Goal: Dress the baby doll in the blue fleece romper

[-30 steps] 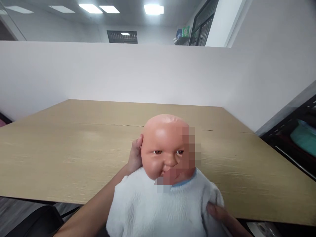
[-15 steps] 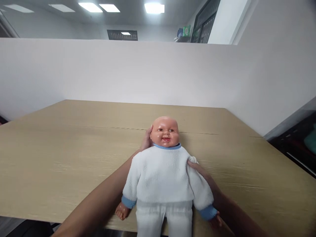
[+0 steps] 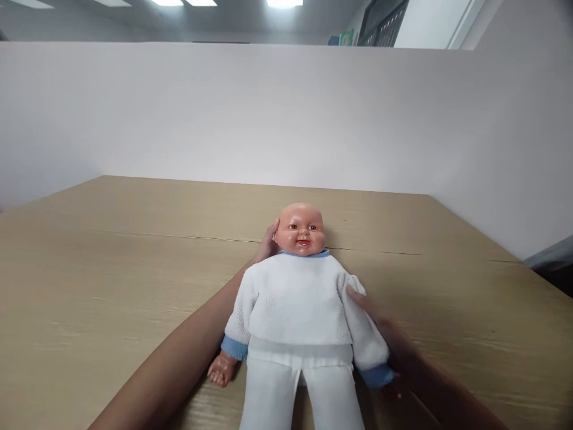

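You had the baby doll with a glossy bald head (image 3: 299, 322) in front of you, on its back on the broad light-wood tabletop (image 3: 125, 286), its head toward the far edge and its white trousers (image 3: 268, 382) running out of view at the bottom. Your left hand (image 3: 267, 243) was against the side of its head; most of those fingers were hidden behind it, so you could not tell how far they curled. Your right hand (image 3: 364, 301) gripped the upper arm of the white fleece top (image 3: 298, 298), thumb over the sleeve, the other fingers out of sight. Your right forearm shaded the doll's nearer blue knitted cuff (image 3: 377, 376). A smooth pale partition (image 3: 268, 113) closed off the table's far side and turned along both ends, blocking most of the room. Above it you could see rectangular white ceiling lights (image 3: 285, 3), a dark-framed barred window (image 3: 384, 22) and a small green packet (image 3: 346, 38). A thin dark seam (image 3: 179, 235) crossed the wood behind the doll's head. Beyond the right edge sat a black item (image 3: 563, 273), too cropped to name.
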The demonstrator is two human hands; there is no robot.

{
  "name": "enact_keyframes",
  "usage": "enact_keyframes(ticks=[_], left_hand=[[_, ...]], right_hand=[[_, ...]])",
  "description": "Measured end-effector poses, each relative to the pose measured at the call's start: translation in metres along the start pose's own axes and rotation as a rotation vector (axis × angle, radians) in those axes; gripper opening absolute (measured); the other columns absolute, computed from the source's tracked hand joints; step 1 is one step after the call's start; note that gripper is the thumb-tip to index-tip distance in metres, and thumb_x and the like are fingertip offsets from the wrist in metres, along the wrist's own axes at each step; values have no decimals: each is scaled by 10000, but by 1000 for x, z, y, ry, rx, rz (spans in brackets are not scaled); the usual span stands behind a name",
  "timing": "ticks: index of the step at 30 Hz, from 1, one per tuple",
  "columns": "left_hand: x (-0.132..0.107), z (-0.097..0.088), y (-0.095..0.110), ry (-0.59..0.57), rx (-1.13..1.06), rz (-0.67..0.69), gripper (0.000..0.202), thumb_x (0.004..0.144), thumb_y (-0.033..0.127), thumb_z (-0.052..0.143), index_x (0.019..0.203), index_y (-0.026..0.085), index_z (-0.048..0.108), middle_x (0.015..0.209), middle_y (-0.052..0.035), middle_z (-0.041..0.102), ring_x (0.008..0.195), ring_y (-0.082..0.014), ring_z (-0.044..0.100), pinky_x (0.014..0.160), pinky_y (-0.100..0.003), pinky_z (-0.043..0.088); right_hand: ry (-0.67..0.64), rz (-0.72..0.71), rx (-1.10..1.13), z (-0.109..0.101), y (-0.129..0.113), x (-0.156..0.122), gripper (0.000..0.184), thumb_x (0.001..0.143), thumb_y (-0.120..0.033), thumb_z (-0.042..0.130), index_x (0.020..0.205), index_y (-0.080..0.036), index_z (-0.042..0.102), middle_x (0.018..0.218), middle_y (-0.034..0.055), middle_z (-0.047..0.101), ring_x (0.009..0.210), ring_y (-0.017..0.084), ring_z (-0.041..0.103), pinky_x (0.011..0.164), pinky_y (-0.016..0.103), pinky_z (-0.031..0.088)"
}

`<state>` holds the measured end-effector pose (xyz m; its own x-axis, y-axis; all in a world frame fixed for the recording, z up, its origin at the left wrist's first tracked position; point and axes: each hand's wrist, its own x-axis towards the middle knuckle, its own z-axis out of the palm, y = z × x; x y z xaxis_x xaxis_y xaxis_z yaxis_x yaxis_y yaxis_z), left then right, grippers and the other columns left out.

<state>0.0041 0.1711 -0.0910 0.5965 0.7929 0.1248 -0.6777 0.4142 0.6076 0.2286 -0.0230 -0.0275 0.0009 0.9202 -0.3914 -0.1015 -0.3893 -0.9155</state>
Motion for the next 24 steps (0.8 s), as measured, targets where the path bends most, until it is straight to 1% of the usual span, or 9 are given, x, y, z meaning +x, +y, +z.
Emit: enact_keyframes(ticks=[3,6,8,10,13,15,18,21,24], left_hand=[[14,-6,11,14,45,-33,801,1013,676,537,1547,79,566,1499,-191,681,1484,-361,576,1303,-489,367],[27,-13,25,68,87,-76,763,1038,649,533,1546,82,581,1417,-170,740,1426,-352,633,1299,-470,380],[35,-18,35,89,106,-101,724,1057,617,529,1555,94,583,1363,-152,772,1372,-345,677,1295,-457,387],[41,-24,43,84,107,-134,714,1065,597,521,1566,91,573,1332,-155,785,1324,-353,708,1285,-470,396],[45,-31,51,54,99,-183,725,1067,590,504,1558,62,572,1322,-182,784,1291,-372,725,1273,-493,402],[46,-34,52,27,109,-203,711,1065,577,507,1542,56,587,1332,-191,777,1288,-378,726,1270,-497,401],[44,-35,53,6,147,-215,657,1065,531,518,1523,70,611,1349,-186,771,1284,-375,727,1267,-490,400],[43,-32,53,21,179,-197,625,1074,506,511,1518,80,622,1344,-177,775,1275,-367,733,1264,-481,406],[43,-29,53,29,191,-181,606,1076,487,515,1533,101,614,1347,-160,777,1280,-362,731,1262,-486,411]], right_hand=[[-4,35,-106,-10,3,3,643,895,-750,673,1246,-228,800,1183,128,851,1203,370,787,1047,481,647],[96,-43,-208,-14,9,7,705,907,-715,680,1391,-204,725,1389,130,775,1387,381,675,1201,528,524],[169,-99,-286,-15,15,10,740,910,-708,683,1470,-224,664,1511,121,700,1494,369,577,1268,510,445],[199,-138,-379,-18,23,14,778,919,-717,666,1538,-252,596,1599,116,626,1546,353,517,1285,485,422],[228,-186,-529,-29,38,21,815,921,-716,659,1585,-260,530,1671,129,544,1562,359,494,1294,495,402],[273,-218,-594,-39,48,26,816,898,-708,686,1569,-265,551,1663,129,553,1546,381,511,1283,507,421],[320,-277,-628,-45,54,28,805,876,-675,717,1568,-293,565,1610,111,614,1478,397,587,1209,489,528],[355,-320,-637,-39,52,24,785,895,-653,698,1587,-313,547,1585,98,640,1431,386,633,1134,458,597],[383,-320,-649,-31,48,20,772,909,-657,677,1587,-311,547,1581,96,644,1420,381,642,1068,427,638]])
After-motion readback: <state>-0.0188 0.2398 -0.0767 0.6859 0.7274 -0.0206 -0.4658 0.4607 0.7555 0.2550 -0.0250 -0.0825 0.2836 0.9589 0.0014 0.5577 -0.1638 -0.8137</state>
